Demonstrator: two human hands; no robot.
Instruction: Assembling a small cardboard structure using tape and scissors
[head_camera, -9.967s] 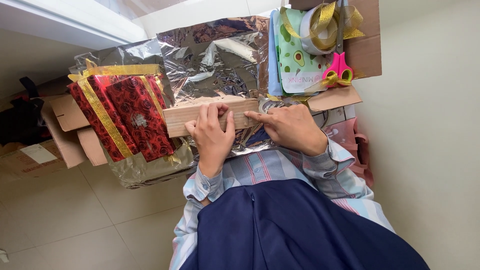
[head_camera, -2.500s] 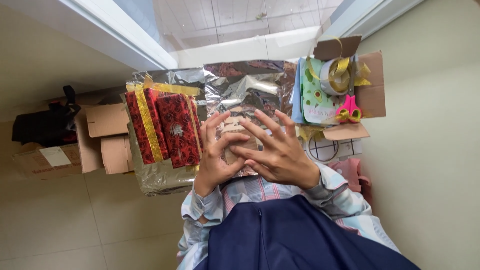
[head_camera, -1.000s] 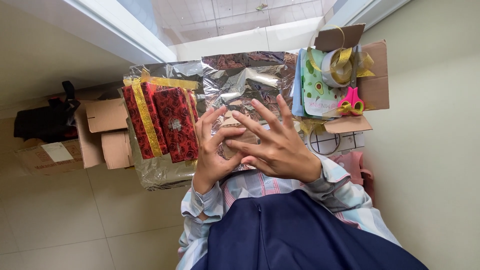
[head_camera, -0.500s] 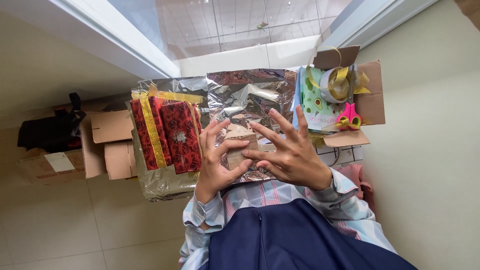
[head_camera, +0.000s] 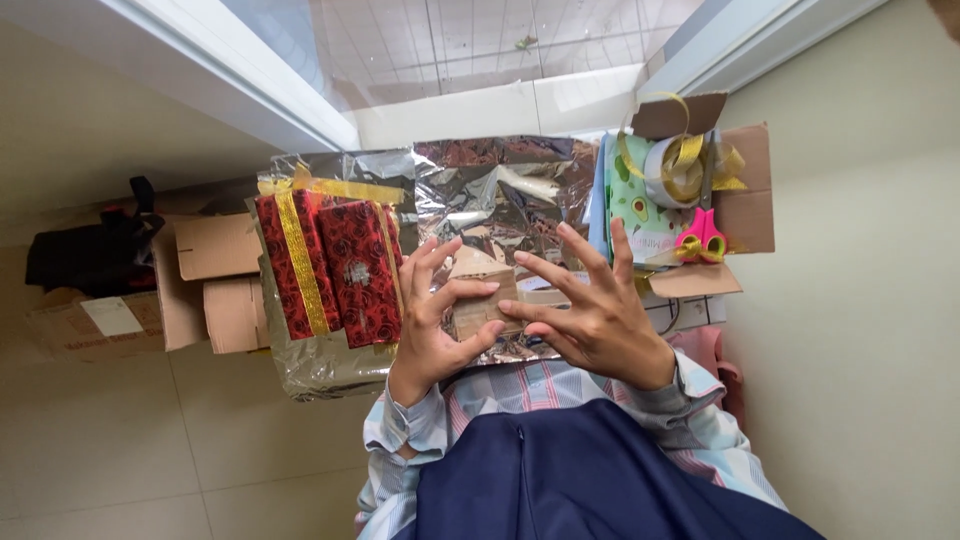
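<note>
Left hand (head_camera: 432, 325): my thumb and fingers pinch the small cardboard box's (head_camera: 478, 300) left side.
Right hand (head_camera: 590, 315): my fingers splayed, fingertips on the box's right side.

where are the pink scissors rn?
Head view, upper right: the pink scissors lie in the open cardboard box, just below the gold ribbon roll and beyond the right hand.
</note>
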